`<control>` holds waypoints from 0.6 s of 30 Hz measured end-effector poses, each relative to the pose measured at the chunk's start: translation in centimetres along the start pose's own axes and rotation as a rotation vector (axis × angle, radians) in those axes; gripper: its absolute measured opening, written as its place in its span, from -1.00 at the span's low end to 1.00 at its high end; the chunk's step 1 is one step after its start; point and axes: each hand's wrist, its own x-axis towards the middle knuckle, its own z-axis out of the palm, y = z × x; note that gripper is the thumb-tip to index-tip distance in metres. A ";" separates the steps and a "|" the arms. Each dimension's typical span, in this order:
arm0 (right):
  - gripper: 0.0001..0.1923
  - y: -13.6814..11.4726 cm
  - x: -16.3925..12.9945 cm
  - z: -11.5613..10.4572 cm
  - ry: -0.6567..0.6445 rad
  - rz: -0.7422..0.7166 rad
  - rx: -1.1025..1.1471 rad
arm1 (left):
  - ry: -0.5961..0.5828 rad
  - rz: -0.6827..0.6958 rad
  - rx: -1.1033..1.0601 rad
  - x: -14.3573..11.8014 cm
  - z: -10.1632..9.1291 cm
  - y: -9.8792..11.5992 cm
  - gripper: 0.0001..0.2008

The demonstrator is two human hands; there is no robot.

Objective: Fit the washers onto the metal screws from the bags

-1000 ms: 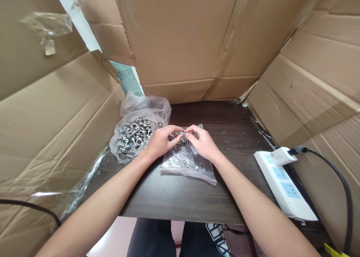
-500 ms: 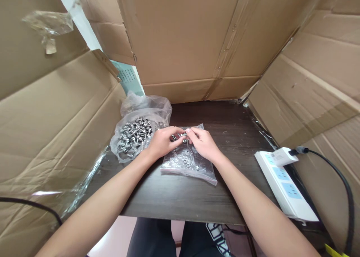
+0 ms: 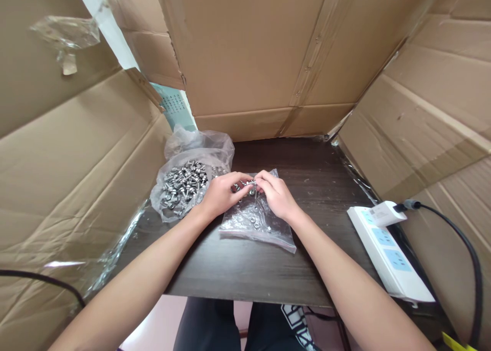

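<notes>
1. While a thin black cable (image 3: 42,278) curves along the lower left edge, a tan corrugated cardboard wall (image 3: 95,136) rises behind it, patched with glossy clear tape.
2. To the right of that wall, on a dark brown wood-grain table (image 3: 245,282), sits a crumpled translucent plastic bag (image 3: 156,200), gaping upward and heaped with silver metal bolts (image 3: 187,179).
3. Just beside that bag is the left hand (image 3: 226,191), thumb and forefinger curved toward each other, their tips narrowed on a small silver metal fastener (image 3: 252,183).
4. The fastener lies roughly sideways between the two hands, above the far part of a flat clear plastic zip bag (image 3: 236,227); its exact form is too small to tell.
5. A few ring-shaped silver metal nuts (image 3: 255,224) show at the flat bag's middle; whether they lie in it or on it, I cannot tell.
6. The right hand (image 3: 275,192) pinches the fastener's right end between thumb and forefinger.
7. Well apart, near the right cardboard wall, a long white plastic power strip (image 3: 406,282) with pale blue socket faces bears a white block-shaped adapter (image 3: 385,214).
</notes>
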 end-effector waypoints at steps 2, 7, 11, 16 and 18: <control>-0.75 0.0 0.0 0.0 -0.009 -0.010 0.000 | -0.003 -0.013 0.001 -0.1 0.1 -0.1 -0.85; -0.51 0.0 0.0 0.2 -0.034 0.043 -0.060 | -0.014 0.013 0.000 -0.1 0.1 -0.1 -0.86; -0.56 -0.1 -0.2 0.1 0.011 0.020 -0.096 | 0.001 0.027 0.015 -0.1 0.0 0.0 -0.85; -0.65 -0.2 -0.2 0.1 -0.013 -0.001 -0.088 | -0.018 0.033 0.042 -0.1 0.0 0.0 -0.84; -0.52 -0.1 -0.2 0.1 -0.016 0.027 -0.111 | -0.023 0.050 0.052 -0.1 -0.1 0.0 -0.83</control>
